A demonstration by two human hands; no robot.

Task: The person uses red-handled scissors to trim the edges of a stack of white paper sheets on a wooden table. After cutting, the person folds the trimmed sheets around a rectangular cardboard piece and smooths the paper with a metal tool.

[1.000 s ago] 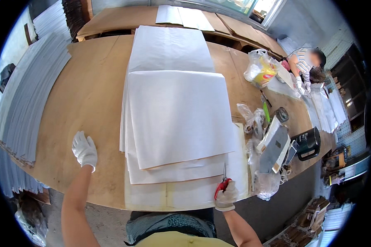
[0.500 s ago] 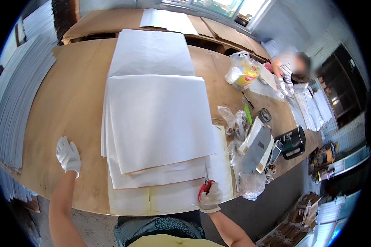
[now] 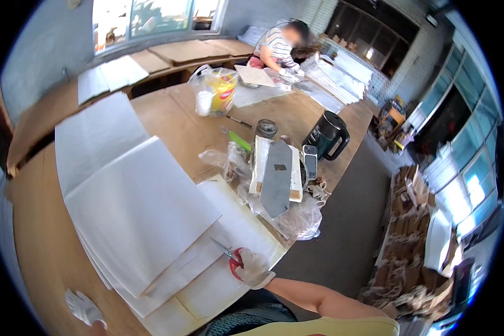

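My right hand [image 3: 255,270], in a white glove, is closed around the red handles of a pair of scissors [image 3: 236,262]. Their metal blades point away from me and to the left, over the yellowed near part of the paper layers, beside the stack's edge. Large white sheets of paper [image 3: 140,218] lie stacked and slightly fanned on the wooden table [image 3: 157,106]. At the lower left, my left hand [image 3: 84,308], also gloved, rests on the tabletop with its fingers stretched out and nothing in it.
Right of the paper lie a grey flat plate [image 3: 276,185], crumpled plastic bags [image 3: 301,219], a phone-like device [image 3: 309,162], a glass jar [image 3: 266,129] and a black kettle [image 3: 326,134]. Farther back stands a bag with a yellow package [image 3: 221,92]. Another person [image 3: 277,50] works at the far end.
My view has swung to the right, so the paper and table appear farther left. The scissors stay in my right hand, their blades now slanting left. My left hand remains spread on the table.
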